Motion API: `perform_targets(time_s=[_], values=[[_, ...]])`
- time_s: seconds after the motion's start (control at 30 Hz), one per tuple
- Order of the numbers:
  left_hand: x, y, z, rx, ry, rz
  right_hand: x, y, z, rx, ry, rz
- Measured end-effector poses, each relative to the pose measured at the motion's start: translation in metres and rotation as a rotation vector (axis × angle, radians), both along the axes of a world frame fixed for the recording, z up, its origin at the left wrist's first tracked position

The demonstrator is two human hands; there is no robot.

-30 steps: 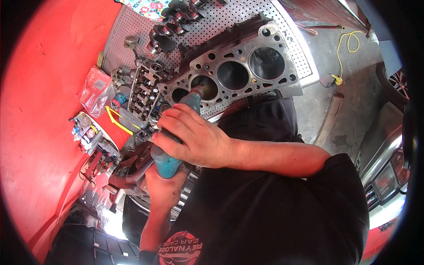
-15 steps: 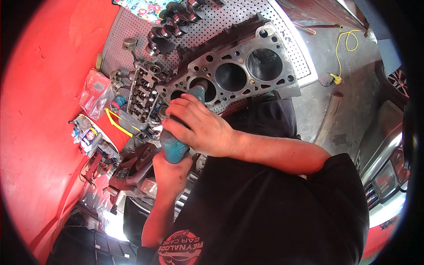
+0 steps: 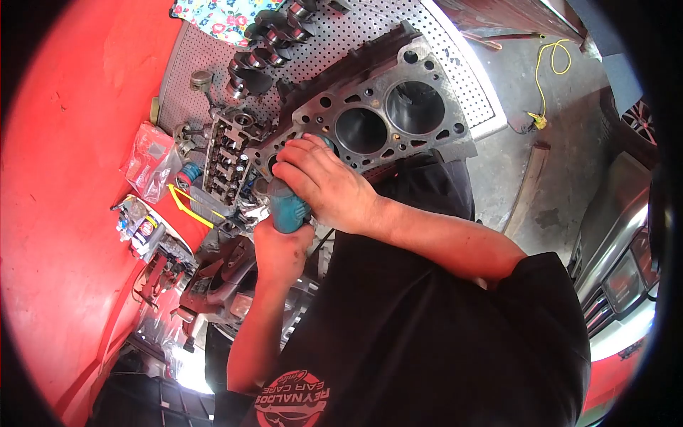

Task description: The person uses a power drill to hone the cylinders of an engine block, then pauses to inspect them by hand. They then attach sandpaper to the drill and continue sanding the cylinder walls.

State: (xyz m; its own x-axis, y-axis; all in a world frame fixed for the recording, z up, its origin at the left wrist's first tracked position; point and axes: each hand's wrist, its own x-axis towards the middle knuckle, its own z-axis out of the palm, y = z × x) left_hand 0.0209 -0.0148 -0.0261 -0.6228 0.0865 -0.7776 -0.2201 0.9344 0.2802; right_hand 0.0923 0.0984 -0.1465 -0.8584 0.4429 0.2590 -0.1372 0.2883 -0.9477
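Note:
Both my hands grip a teal power drill (image 3: 289, 211). My left hand (image 3: 282, 249) is wrapped round its lower end, and my right hand (image 3: 326, 179) closes over the top of its body. The drill's front points into a cylinder bore of the grey engine block (image 3: 457, 107), where my right hand hides most of it. Two wide open bores show farther right on the block; another opening beside my right fingers is partly covered. Left of the block lies a cylinder head (image 3: 226, 160) with its valve gear showing.
A crankshaft (image 3: 260, 57) and a piston with its rod (image 3: 202, 80) lie on the perforated metal table (image 3: 181, 64). Floral cloth (image 3: 228, 18) sits at the back. A red wall (image 3: 64, 178) borders the left; a yellow cord (image 3: 546, 78) crosses the floor at right.
The drill and both hands have moved forward toward the block, and less of the drill's front shows at the bore. The whole view has shifted slightly, with the block now farther left.

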Motion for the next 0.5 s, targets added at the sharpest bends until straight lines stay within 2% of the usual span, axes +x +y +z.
perform_targets(time_s=[0.17,0.5], values=[[-0.0030,0.0076,0.0021,-0.020,-0.022,0.044,0.0007,-0.0019,-0.0025,-0.009,-0.004,-0.008],[-0.0055,0.0025,0.0000,-0.019,-0.026,-0.008,-0.0004,-0.0041,-0.0032,-0.019,-0.009,-0.020]])
